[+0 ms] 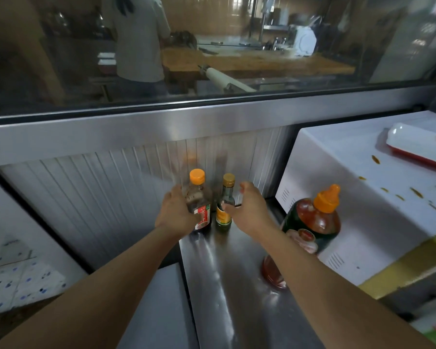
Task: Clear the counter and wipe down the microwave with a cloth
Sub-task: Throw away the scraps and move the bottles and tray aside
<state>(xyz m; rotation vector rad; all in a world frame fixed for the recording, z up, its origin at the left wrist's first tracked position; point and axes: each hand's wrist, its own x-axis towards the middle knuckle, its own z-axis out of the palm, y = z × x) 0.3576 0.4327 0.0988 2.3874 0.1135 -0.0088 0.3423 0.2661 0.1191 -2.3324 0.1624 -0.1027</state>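
Note:
On the steel counter (219, 273) stand three bottles near the back wall. My left hand (176, 212) is wrapped around a dark sauce bottle (199, 200) with an orange cap and red label. Just right of it stands a slim green bottle (224, 210) with a gold cap; my right hand (249, 210) is beside it with fingers spread, thumb near its body, not gripping. A large orange-capped sauce bottle (315, 222) stands against the white microwave (363, 187), whose top has brown sauce drips (413, 191). No cloth is in view.
A red and white tray (418, 144) lies on the microwave top. A yellow strip (400, 268) runs along the microwave's front edge. Corrugated metal panel (98, 197) backs the counter. Behind the glass above, a person stands at a wooden table. A white patterned surface (18, 280) lies at left.

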